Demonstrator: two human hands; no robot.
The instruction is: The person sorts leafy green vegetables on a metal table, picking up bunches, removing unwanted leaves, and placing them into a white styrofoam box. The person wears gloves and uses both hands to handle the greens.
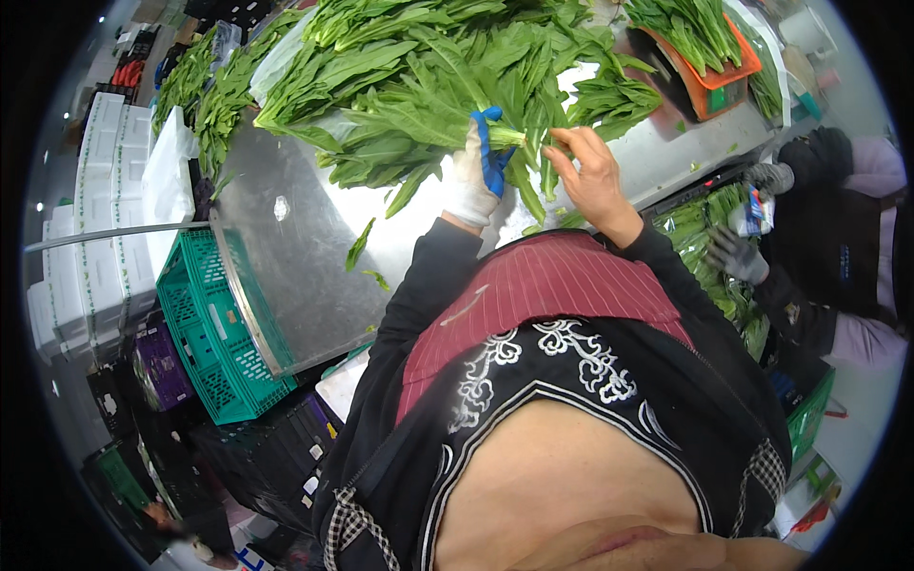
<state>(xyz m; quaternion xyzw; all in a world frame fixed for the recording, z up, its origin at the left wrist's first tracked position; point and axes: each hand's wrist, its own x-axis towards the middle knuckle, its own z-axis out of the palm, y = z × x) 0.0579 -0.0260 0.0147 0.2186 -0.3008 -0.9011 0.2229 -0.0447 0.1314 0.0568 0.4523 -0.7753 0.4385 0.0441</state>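
My left hand [477, 171], in a white glove with blue coating, is closed around the stem end of a bunch of long-leaved greens [428, 118], whose leaves point to the left. Just right of the cut stem ends is my bare right hand [589, 175], its thumb and forefinger curled near a loose leaf; whether they touch it I cannot tell. A large heap of leafy greens [364, 61] covers the far part of the metal table [278, 285]. More greens lie on an orange scale [728, 78] at the far right.
A green plastic crate [214, 321] stands at the table's left end, near stacked white foam boxes [103, 207]. Torn leaf pieces [360, 245] lie on the table. At right, a co-worker's gloved hands [739, 257] are over a crate of bagged greens [703, 228].
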